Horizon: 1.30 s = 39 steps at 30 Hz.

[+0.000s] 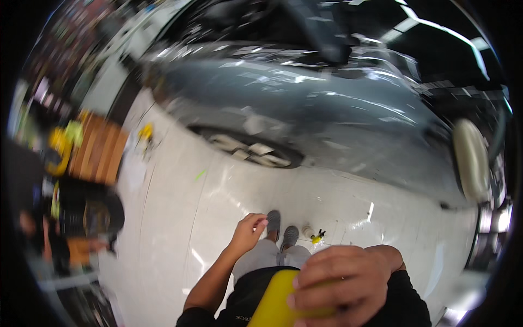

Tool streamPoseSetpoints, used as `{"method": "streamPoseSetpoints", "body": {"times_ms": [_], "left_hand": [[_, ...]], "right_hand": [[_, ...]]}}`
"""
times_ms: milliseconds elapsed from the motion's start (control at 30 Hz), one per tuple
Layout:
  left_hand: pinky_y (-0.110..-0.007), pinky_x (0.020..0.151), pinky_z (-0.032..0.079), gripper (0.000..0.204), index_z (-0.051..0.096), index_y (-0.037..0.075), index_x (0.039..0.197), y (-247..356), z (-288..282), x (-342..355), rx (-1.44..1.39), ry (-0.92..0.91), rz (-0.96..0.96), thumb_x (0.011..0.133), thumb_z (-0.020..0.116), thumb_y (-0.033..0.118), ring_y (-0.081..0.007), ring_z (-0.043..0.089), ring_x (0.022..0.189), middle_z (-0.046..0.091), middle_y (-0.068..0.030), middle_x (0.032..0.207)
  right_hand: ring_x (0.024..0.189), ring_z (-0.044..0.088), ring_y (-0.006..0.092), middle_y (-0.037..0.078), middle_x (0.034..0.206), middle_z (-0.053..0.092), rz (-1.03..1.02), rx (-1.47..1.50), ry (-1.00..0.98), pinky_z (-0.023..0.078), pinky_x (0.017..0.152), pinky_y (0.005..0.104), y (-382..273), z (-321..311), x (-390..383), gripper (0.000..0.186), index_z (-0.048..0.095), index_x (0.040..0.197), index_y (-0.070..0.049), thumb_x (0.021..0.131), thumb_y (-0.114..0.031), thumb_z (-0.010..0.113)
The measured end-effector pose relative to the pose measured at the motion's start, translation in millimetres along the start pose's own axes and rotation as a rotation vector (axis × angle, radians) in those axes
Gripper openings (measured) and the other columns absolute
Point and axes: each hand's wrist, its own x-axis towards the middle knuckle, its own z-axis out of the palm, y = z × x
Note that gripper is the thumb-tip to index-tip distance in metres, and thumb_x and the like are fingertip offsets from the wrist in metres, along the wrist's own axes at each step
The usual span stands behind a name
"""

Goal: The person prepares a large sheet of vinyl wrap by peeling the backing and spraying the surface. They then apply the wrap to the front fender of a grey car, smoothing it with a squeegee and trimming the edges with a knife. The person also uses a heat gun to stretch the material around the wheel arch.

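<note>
Close in front, my right hand [343, 280] is closed around a smooth yellow object [272, 297] with a rounded edge. Its kind cannot be made out, since my fingers cover much of it. My left hand [249, 234] hangs lower, above the floor near my feet, its fingers curled toward the thumb. Whether anything small is pinched there is hidden. Beyond both hands stands a grey-blue car [376, 147], blurred, its dull side panel toward me. Its wheel [250, 150] with pale spokes faces me, and neither hand touches the car.
A spray bottle with a yellow head [316, 238] is on the pale floor [180, 218] beside my feet. At left are a wooden slatted box [98, 148], a black bin-like container [90, 210] and another person's arm [48, 240]. A yellow item [145, 132] lies near the car's front.
</note>
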Motion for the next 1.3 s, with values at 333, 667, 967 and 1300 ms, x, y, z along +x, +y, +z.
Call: {"method": "streamPoseSetpoints", "body": {"times_ms": [333, 667, 967, 1300], "left_hand": [[-0.043, 0.083, 0.051, 0.029, 0.065, 0.001, 0.108, -157.0, -52.4, -166.1, 0.186, 0.267, -0.436, 0.09, 0.06, 0.023, -0.037, 0.063, 0.095, 0.064, -0.0209, 0.103], [-0.042, 0.079, 0.053, 0.028, 0.068, 0.002, 0.099, -359.4, -148.1, -303.6, 0.046, 0.599, -0.831, 0.087, 0.061, 0.027, -0.0355, 0.066, 0.087, 0.068, -0.0202, 0.09], [-0.037, 0.075, 0.051, 0.034, 0.069, 0.004, 0.1, -473.1, -209.1, -303.3, -0.337, 0.694, -1.085, 0.09, 0.058, 0.034, -0.0253, 0.066, 0.081, 0.07, -0.0113, 0.085], [-0.038, 0.076, 0.051, 0.034, 0.069, 0.004, 0.1, -497.8, -424.3, -32.2, -0.552, 0.573, -1.525, 0.09, 0.057, 0.034, -0.0249, 0.066, 0.081, 0.07, -0.0105, 0.085]], "right_hand": [[0.098, 0.062, 0.0288, 0.016, 0.111, 0.062, 0.243, 0.382, -0.212, 0.049, 0.085, 0.0403, 127.0, 120.5, 118.7, 0.035, 0.061, 0.116, -0.006, 0.081, -0.008, 0.065], [0.082, 0.06, 0.0199, 0.008, 0.098, 0.059, 1.263, 0.808, 0.205, 0.052, 0.075, 0.0331, 465.4, 406.9, 160.1, 0.031, 0.054, 0.117, -0.001, 0.089, -0.014, 0.059], [0.093, 0.054, 0.0272, 0.014, 0.105, 0.052, 1.758, 0.855, 0.611, 0.05, 0.083, 0.0484, 805.4, 603.0, 212.3, 0.043, 0.047, 0.125, -0.007, 0.092, -0.03, 0.059], [0.091, 0.05, 0.0292, 0.017, 0.115, 0.048, 1.945, 0.441, 0.954, 0.042, 0.092, 0.0613, 1221.3, 741.1, 211.3, 0.061, 0.048, 0.128, -0.003, 0.091, -0.051, 0.054]]}}
